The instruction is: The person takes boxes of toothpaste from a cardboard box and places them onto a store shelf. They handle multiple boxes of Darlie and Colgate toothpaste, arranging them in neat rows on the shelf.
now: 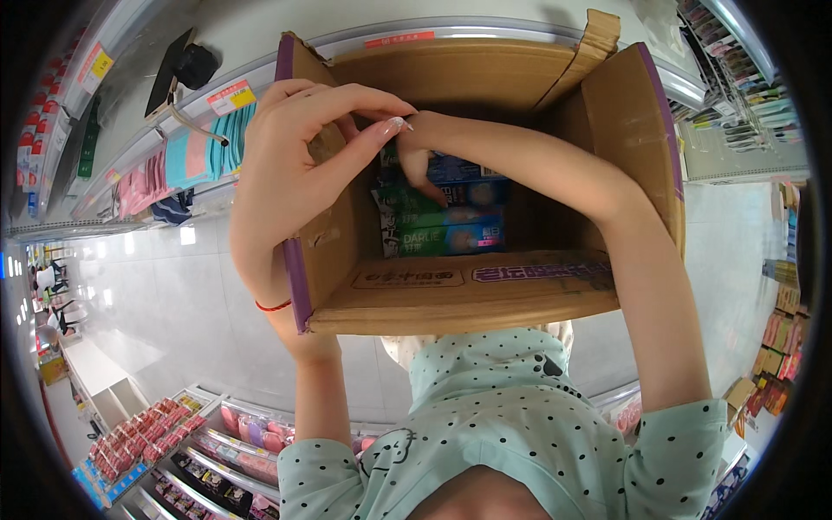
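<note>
A cardboard box (468, 292) with purple edges is in front of me, its top flaps up. Inside, at its left, are several Darlie toothpaste cartons (448, 240), green and blue. My right hand (419, 159) reaches down into the box; its thumb lies against the upper cartons and its other fingers are hidden. My left hand (305, 143) is over the box's left wall, with thumb and index fingertips close together beside my right wrist. Nothing shows between those fingertips. A red cord circles the left wrist.
Behind the box runs a store shelf (455, 13) with price tags. Pink and teal packets (201, 149) hang at its left. Another rack of packaged goods (227, 448) stands at lower left. Grey tile floor (162, 312) lies between, and stacked cartons (780, 344) are at far right.
</note>
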Motion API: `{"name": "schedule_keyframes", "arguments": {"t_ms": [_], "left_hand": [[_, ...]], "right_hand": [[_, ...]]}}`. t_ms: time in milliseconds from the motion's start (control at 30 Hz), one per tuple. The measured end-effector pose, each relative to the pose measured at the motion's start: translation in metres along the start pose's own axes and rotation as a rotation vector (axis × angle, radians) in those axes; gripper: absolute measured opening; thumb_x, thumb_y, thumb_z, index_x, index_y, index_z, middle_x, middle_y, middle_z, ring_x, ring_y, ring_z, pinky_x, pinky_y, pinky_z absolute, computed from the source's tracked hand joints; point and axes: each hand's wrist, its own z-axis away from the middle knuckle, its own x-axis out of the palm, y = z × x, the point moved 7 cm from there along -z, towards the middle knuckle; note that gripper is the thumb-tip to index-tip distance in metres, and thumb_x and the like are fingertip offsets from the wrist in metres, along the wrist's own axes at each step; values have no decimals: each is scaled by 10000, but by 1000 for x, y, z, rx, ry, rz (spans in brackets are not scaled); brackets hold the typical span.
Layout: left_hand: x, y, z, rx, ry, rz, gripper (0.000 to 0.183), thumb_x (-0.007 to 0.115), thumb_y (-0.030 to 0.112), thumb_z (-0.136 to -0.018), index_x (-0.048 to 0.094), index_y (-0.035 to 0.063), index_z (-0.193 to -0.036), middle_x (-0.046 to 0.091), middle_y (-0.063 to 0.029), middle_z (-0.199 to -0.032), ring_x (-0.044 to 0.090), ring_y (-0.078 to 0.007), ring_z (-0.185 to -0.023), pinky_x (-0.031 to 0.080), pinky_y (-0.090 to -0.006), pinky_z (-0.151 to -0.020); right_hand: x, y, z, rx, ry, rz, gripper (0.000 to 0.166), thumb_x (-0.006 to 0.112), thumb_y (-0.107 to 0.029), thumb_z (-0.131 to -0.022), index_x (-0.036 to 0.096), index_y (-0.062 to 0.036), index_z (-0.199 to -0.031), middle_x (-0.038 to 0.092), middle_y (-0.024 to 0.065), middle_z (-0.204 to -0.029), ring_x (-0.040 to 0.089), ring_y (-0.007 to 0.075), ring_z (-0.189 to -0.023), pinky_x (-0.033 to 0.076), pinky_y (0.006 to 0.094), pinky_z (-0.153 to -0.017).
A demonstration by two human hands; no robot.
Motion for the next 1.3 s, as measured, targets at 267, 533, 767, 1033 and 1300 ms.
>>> {"name": "schedule_keyframes", "arguments": {"t_ms": [267, 533, 767, 1033, 1300], "left_hand": [[-13, -4, 0, 43, 198, 123, 475, 716, 248, -710, 574, 82, -1132, 620, -74, -1057, 571, -226, -951, 364, -314, -850], [-18, 15, -4, 128, 54, 131, 805, 804, 356, -571, 482, 33, -1235, 537, -125, -1199, 522, -268, -1088, 354, -340, -910], [-32, 23, 5, 84, 174, 827, 698, 797, 48, -591, 461, -2, -1201, 528, -106, -1189, 517, -173, -1089, 403, -289, -933], [-61, 23, 13, -144, 366, 975, 527, 755, 33, -678, 478, -23, -1123, 635, -98, -858, 626, -130, -614, 529, -234, -489], [-89, 34, 10, -153, 497, 969, 379, 718, 83, -734, 530, -6, -1051, 633, -72, -806, 610, -118, -559, 508, -213, -478]], "right_hand": [[-28, -40, 157, 113, -144, 387, 434, 816, -212, -475, 702, -64, -867, 651, 130, -984, 618, 276, -854, 480, 346, -775], [-60, -18, 281, 66, 283, 237, 525, 745, -323, -541, 623, -1, -936, 642, 166, -818, 625, 308, -737, 495, 365, -649], [-75, -3, 339, -386, 716, -277, 697, 751, -346, -609, 513, 52, -1129, 637, 148, -874, 603, 231, -782, 467, 306, -703], [-64, 0, 330, -712, 536, -1402, 557, 659, -276, -761, 518, 11, -1217, 591, 138, -1130, 571, 186, -1016, 441, 281, -886], [-71, 12, 327, -971, 697, -1499, 454, 568, -303, -869, 517, 28, -1176, 603, 137, -1072, 604, 146, -923, 488, 290, -814]]}}
